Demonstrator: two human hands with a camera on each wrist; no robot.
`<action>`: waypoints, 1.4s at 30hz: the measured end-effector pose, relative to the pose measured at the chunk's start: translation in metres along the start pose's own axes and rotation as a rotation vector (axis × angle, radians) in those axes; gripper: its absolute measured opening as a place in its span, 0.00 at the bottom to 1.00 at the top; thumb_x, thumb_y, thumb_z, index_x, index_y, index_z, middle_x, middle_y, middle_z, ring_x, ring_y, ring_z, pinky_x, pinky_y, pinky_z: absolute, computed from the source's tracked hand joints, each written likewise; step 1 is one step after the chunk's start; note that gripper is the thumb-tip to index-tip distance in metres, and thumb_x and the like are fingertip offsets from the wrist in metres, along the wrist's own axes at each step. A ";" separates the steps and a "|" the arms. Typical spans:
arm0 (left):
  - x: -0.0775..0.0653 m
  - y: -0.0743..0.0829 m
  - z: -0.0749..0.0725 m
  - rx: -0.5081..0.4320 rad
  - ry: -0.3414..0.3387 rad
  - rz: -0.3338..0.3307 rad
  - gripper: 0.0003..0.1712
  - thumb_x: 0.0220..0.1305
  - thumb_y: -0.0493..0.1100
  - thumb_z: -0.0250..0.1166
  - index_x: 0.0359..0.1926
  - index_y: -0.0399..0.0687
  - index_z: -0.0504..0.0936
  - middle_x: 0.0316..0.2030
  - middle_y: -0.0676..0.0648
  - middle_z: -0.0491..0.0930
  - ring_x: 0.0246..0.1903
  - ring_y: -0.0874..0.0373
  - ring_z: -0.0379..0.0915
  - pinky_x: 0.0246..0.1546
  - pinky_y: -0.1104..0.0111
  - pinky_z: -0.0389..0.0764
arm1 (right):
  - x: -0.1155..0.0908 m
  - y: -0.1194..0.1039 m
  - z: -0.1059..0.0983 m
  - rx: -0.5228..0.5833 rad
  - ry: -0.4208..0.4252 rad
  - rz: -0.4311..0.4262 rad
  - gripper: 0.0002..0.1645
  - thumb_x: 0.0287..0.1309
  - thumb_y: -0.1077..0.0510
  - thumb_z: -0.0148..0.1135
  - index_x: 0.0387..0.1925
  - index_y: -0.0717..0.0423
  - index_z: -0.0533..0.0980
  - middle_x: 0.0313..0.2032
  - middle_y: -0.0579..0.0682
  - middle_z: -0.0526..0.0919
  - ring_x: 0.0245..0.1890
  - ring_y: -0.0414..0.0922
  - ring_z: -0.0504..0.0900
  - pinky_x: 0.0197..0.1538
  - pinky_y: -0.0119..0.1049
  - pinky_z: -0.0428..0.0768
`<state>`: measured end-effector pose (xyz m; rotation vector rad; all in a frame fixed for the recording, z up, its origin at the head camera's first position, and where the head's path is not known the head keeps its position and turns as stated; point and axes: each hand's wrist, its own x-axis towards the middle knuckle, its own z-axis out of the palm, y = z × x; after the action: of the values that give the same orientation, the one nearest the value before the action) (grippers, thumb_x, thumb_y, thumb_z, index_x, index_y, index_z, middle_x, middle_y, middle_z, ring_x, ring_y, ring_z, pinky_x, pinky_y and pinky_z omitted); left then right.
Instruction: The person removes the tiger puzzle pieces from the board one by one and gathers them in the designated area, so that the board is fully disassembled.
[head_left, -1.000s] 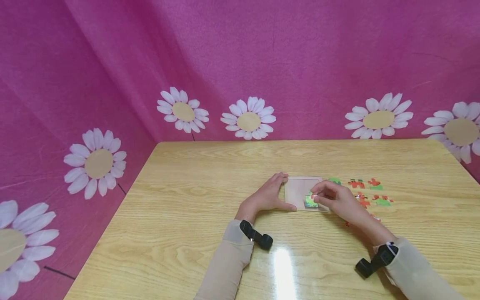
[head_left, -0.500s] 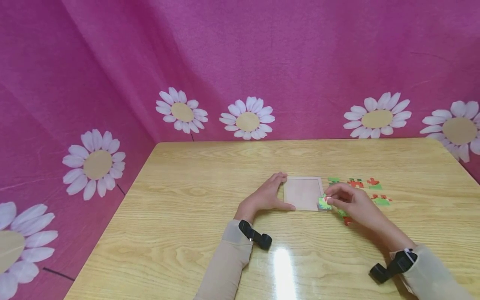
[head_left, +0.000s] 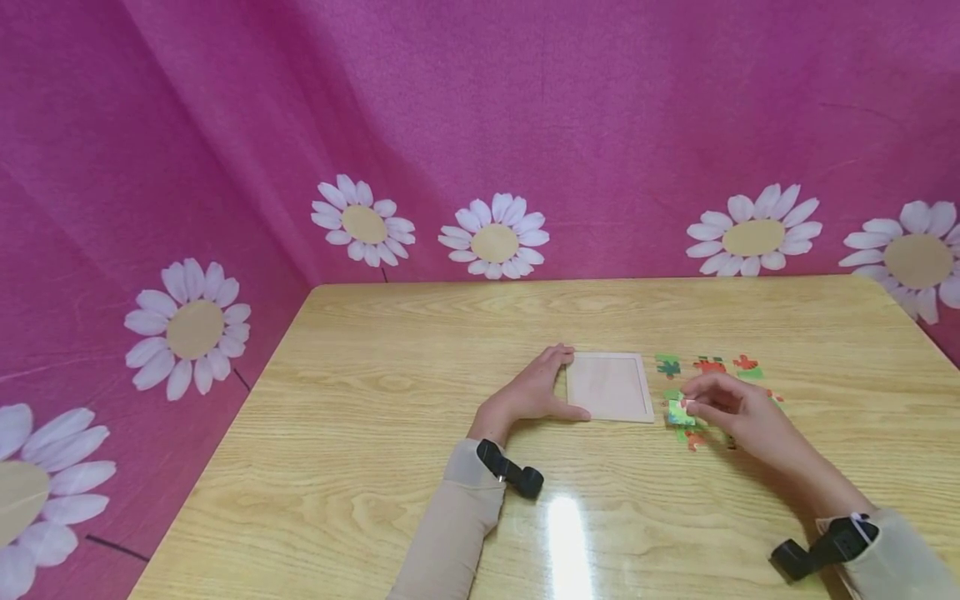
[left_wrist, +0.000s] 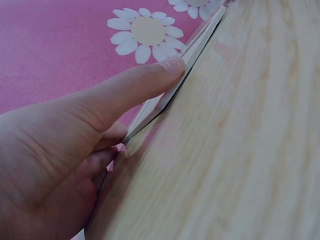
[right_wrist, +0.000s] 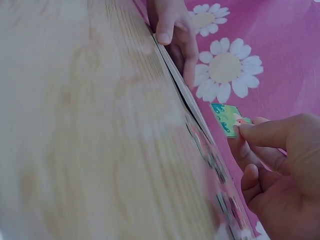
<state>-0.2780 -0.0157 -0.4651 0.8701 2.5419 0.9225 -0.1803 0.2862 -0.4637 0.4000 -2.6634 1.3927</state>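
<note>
In the head view a square, pale wooden puzzle tray [head_left: 609, 387] lies on the table with a bare inside. My left hand [head_left: 528, 389] holds its left side, thumb [left_wrist: 167, 70] on the near edge and fingers at the far left corner. To the right of the tray, my right hand [head_left: 753, 421] pinches a green puzzle piece [right_wrist: 225, 119] between thumb and fingertips. That piece is above the table, over other pieces. Its light green face has blue-green marks along an edge and a little red near my fingers.
Several loose puzzle pieces lie right of the tray, among them a green piece [head_left: 668, 367], a red-orange piece [head_left: 709, 366] and a red-and-green piece [head_left: 748, 367]. My right hand covers some. A pink flowered cloth [head_left: 600, 142] hangs behind the wooden table [head_left: 360, 417].
My right hand has carried the green puzzle piece from over the tray's near right corner rightward to above the loose pieces. My left hand has stayed on the tray.
</note>
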 end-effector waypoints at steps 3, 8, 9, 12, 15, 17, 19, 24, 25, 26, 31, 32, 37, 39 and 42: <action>0.000 0.000 -0.001 0.001 0.003 0.001 0.58 0.48 0.57 0.77 0.74 0.43 0.58 0.76 0.50 0.53 0.77 0.57 0.43 0.78 0.67 0.52 | -0.005 0.002 -0.005 -0.023 0.002 0.023 0.11 0.64 0.59 0.62 0.46 0.57 0.77 0.38 0.27 0.78 0.34 0.26 0.79 0.31 0.22 0.78; 0.000 0.001 -0.001 0.006 0.004 0.008 0.57 0.48 0.57 0.77 0.74 0.43 0.57 0.76 0.50 0.53 0.78 0.57 0.43 0.78 0.67 0.51 | -0.012 0.006 -0.013 -0.011 0.004 0.063 0.12 0.64 0.59 0.62 0.47 0.58 0.77 0.36 0.28 0.79 0.28 0.33 0.77 0.19 0.32 0.74; 0.000 0.001 -0.001 0.008 0.004 0.009 0.57 0.48 0.57 0.77 0.74 0.43 0.57 0.76 0.50 0.53 0.78 0.57 0.42 0.78 0.67 0.51 | -0.013 0.006 -0.015 -0.009 0.006 0.066 0.12 0.64 0.59 0.62 0.48 0.58 0.76 0.36 0.28 0.79 0.28 0.33 0.77 0.19 0.32 0.75; 0.001 0.001 -0.001 0.008 0.005 0.009 0.57 0.48 0.57 0.76 0.74 0.44 0.57 0.76 0.50 0.52 0.78 0.57 0.42 0.78 0.66 0.51 | -0.015 0.008 -0.019 -0.017 0.023 0.063 0.13 0.64 0.60 0.62 0.48 0.60 0.77 0.37 0.25 0.79 0.30 0.28 0.78 0.25 0.25 0.79; 0.000 0.001 -0.002 0.001 0.005 0.005 0.58 0.48 0.57 0.76 0.74 0.44 0.57 0.76 0.50 0.52 0.78 0.57 0.42 0.78 0.66 0.51 | -0.018 0.011 -0.023 -0.031 0.033 0.044 0.13 0.63 0.60 0.63 0.48 0.61 0.77 0.42 0.22 0.78 0.38 0.21 0.78 0.36 0.17 0.80; 0.000 0.001 -0.001 -0.004 0.004 0.002 0.58 0.48 0.57 0.76 0.74 0.45 0.57 0.76 0.50 0.52 0.78 0.57 0.42 0.78 0.66 0.52 | -0.020 0.014 -0.026 -0.034 0.038 0.042 0.12 0.63 0.60 0.62 0.48 0.60 0.78 0.43 0.21 0.78 0.40 0.19 0.78 0.39 0.15 0.79; 0.000 0.000 -0.001 -0.008 0.003 -0.001 0.58 0.48 0.57 0.76 0.74 0.45 0.57 0.76 0.50 0.52 0.78 0.57 0.42 0.78 0.65 0.52 | -0.023 0.016 -0.028 -0.034 0.040 0.045 0.12 0.64 0.60 0.62 0.47 0.60 0.78 0.43 0.20 0.78 0.40 0.19 0.78 0.38 0.16 0.79; 0.000 0.001 0.000 -0.013 0.003 -0.004 0.58 0.48 0.57 0.76 0.74 0.45 0.57 0.77 0.50 0.51 0.78 0.58 0.41 0.78 0.65 0.52 | -0.030 0.021 -0.034 -0.057 0.054 0.050 0.12 0.65 0.58 0.61 0.47 0.59 0.78 0.41 0.22 0.79 0.38 0.21 0.78 0.36 0.16 0.78; -0.001 0.001 0.000 -0.014 0.002 -0.006 0.58 0.48 0.57 0.76 0.74 0.45 0.57 0.77 0.50 0.51 0.78 0.58 0.41 0.78 0.65 0.52 | -0.031 0.021 -0.035 -0.064 0.054 0.053 0.12 0.65 0.58 0.61 0.48 0.59 0.78 0.41 0.22 0.78 0.39 0.20 0.78 0.37 0.15 0.77; -0.001 0.001 0.000 -0.014 0.003 -0.007 0.58 0.48 0.57 0.76 0.74 0.45 0.57 0.77 0.50 0.51 0.78 0.58 0.41 0.78 0.65 0.52 | -0.032 0.022 -0.036 -0.067 0.057 0.060 0.13 0.65 0.58 0.61 0.48 0.59 0.78 0.41 0.22 0.78 0.39 0.20 0.78 0.38 0.14 0.77; -0.002 0.001 -0.001 -0.016 0.004 -0.012 0.58 0.48 0.57 0.76 0.74 0.45 0.57 0.77 0.50 0.51 0.78 0.58 0.41 0.78 0.64 0.52 | -0.034 0.026 -0.040 -0.092 0.077 0.078 0.13 0.64 0.58 0.62 0.48 0.58 0.79 0.43 0.19 0.76 0.41 0.15 0.75 0.40 0.11 0.75; -0.002 0.001 0.000 -0.017 0.005 -0.011 0.58 0.48 0.57 0.76 0.74 0.45 0.57 0.77 0.50 0.51 0.78 0.58 0.41 0.78 0.64 0.52 | -0.035 0.027 -0.041 -0.094 0.082 0.077 0.12 0.64 0.59 0.63 0.48 0.58 0.79 0.43 0.19 0.76 0.41 0.15 0.75 0.40 0.11 0.75; -0.002 0.001 0.001 -0.010 0.005 -0.008 0.58 0.48 0.58 0.76 0.74 0.45 0.57 0.77 0.50 0.51 0.78 0.58 0.41 0.78 0.65 0.51 | -0.040 0.032 -0.046 -0.079 0.096 0.066 0.11 0.63 0.61 0.63 0.47 0.58 0.79 0.43 0.18 0.76 0.41 0.15 0.75 0.39 0.10 0.74; -0.002 0.001 0.001 -0.008 0.003 -0.007 0.58 0.48 0.57 0.76 0.74 0.44 0.57 0.77 0.50 0.51 0.78 0.58 0.41 0.78 0.65 0.51 | -0.042 0.034 -0.048 -0.069 0.098 0.062 0.11 0.63 0.62 0.63 0.47 0.59 0.79 0.44 0.18 0.77 0.40 0.16 0.76 0.38 0.11 0.74; -0.002 0.002 0.000 -0.008 0.003 -0.006 0.58 0.48 0.57 0.77 0.74 0.44 0.57 0.77 0.50 0.52 0.78 0.58 0.41 0.78 0.65 0.51 | -0.044 0.037 -0.051 -0.069 0.106 0.065 0.12 0.63 0.63 0.63 0.47 0.60 0.78 0.43 0.17 0.77 0.39 0.17 0.76 0.34 0.14 0.74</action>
<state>-0.2754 -0.0162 -0.4636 0.8589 2.5405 0.9324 -0.1497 0.3555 -0.4731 0.2282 -2.6509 1.2961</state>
